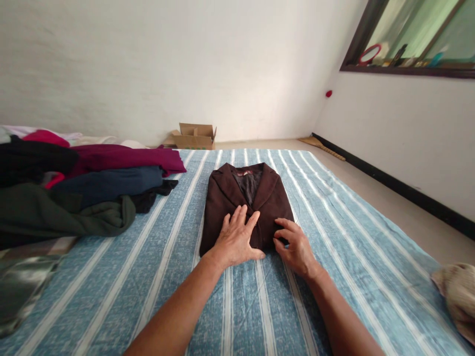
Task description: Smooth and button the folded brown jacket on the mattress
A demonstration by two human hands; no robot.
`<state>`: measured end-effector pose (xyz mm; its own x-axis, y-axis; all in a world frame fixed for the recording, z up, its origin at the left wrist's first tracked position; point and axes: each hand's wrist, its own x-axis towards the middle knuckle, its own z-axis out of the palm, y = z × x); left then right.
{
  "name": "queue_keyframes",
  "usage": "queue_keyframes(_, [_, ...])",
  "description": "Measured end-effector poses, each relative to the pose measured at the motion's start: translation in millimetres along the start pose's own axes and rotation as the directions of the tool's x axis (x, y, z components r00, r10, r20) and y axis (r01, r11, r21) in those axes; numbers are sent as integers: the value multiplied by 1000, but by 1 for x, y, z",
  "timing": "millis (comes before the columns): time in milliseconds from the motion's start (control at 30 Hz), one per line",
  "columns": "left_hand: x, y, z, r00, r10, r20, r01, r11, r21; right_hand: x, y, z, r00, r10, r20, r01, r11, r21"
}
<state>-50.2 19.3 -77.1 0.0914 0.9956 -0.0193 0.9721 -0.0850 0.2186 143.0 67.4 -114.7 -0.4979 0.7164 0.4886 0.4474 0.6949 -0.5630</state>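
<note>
Jacket (pixel 267 200): dark brown, folded into a compact block on the striped sheet (pixel 166 282), mid-view, collar at the far end.
Left hand (pixel 238 240): laid on the jacket's lower front, fingers spread wide, gripping nothing.
Right hand (pixel 296 248): at the jacket's lower right edge, fingers curled, narrow gap to the thumb; cannot tell whether it pinches cloth.
Clothes (pixel 111 185): heaped at left, apart from the jacket.
Carton (pixel 195 142): beyond the sheet's far edge, near the wall (pixel 185 64).
</note>
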Motion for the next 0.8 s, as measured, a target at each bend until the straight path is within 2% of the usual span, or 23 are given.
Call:
queue_keyframes(200, [0, 0, 1, 1000, -3, 3, 3, 1000, -1, 3, -1, 8, 999, -49, 6, 50, 994, -93])
queue_keyframes(333, [0, 0, 0, 1000, -8, 9, 8, 1000, 8, 3, 0, -1, 999, 50, 1, -50, 996, 80])
queue_keyframes(433, [0, 0, 0, 1000, -8, 13, 8, 1000, 9, 3, -1, -13, 989, 145, 30, -148, 961, 232])
queue_keyframes(533, [0, 0, -1, 1000, -4, 15, 4, 1000, 8, 3, -4, -22, 984, 168, 63, -180, 939, 293])
queue_keyframes(667, [0, -1, 0, 1000, -2, 10, 2, 1000, 0, 4, -8, -22, 989, 120, 92, -139, 958, 252])
queue_keyframes(800, [1, -1, 2, 1000, 0, 2, 0, 1000, -3, 2, -3, -12, 999, 28, 47, -33, 995, 99])
